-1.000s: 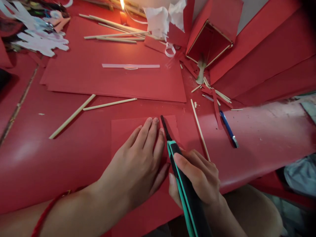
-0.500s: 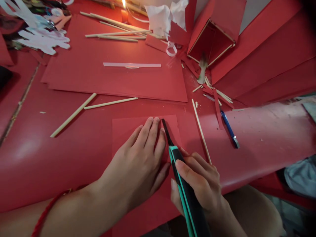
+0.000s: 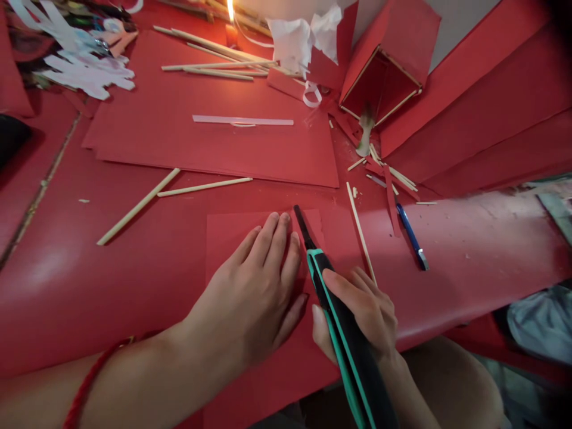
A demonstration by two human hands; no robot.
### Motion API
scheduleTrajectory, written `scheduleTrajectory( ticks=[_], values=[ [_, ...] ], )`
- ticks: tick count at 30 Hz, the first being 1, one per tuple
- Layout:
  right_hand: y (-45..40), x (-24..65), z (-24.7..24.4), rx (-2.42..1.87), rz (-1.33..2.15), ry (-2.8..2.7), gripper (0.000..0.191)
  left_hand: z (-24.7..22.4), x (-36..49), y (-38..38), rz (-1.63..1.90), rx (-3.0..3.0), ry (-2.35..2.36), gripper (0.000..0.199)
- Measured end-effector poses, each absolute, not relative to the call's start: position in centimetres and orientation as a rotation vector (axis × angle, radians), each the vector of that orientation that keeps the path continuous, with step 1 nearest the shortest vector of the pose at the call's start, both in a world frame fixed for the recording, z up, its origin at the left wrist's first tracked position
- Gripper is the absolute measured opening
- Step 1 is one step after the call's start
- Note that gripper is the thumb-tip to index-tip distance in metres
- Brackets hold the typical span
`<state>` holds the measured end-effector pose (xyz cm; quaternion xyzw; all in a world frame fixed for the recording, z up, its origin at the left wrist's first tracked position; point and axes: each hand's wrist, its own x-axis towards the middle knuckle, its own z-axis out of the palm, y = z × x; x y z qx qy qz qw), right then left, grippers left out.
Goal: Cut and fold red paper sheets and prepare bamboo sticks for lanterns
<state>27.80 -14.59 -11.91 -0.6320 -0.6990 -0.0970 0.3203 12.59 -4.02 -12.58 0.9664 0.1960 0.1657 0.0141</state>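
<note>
Flat across the red sheet (image 3: 221, 238) at the lower centre of the frame lies the left hand (image 3: 250, 292), palm down. Its four fingers are straight and fairly close together, with the thumb slightly apart; they clamp nothing and rest on the paper. The right hand (image 3: 366, 316) has its fingers closed around the black and teal tool (image 3: 357, 357), just right of the left hand. The tool's dark tip (image 3: 304, 228) points up the frame over the sheet, just beside the left fingertips; whether it touches the paper, I cannot tell.

For steady handling, I'd press evenly through the left hand so the sheet stays flat on the surface (image 3: 134, 292), and guide the tool lightly, as hard pressure might shift or crease the paper. The left index finger sits very near the tip, so a little more room there would be safer.

A thin stick (image 3: 361, 229) lies right of the sheet, with a blue pen-like object (image 3: 410, 232) farther right. Above the sheet, a stack of red sheets (image 3: 214, 146) carries a pale strip (image 3: 245, 121). The lit candle (image 3: 231, 36) at the top is well apart from the hands but near loose sticks (image 3: 214, 44), which calls for care.
</note>
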Motion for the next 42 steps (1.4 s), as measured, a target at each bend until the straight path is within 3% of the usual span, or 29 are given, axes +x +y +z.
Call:
scheduleTrajectory(
  ticks=[27, 42],
  values=[
    [-15.3, 28.0, -11.9, -1.52, -0.203, -1.844, 0.038, -12.5, 12.7, -4.2, 0.531, 3.048, 0.638, 0.059],
    [-15.9, 27.7, -11.8, -1.519, -0.271, -1.807, 0.026, -12.4, 12.7, -4.2, 0.526, 3.057, 0.667, 0.06]
  ],
)
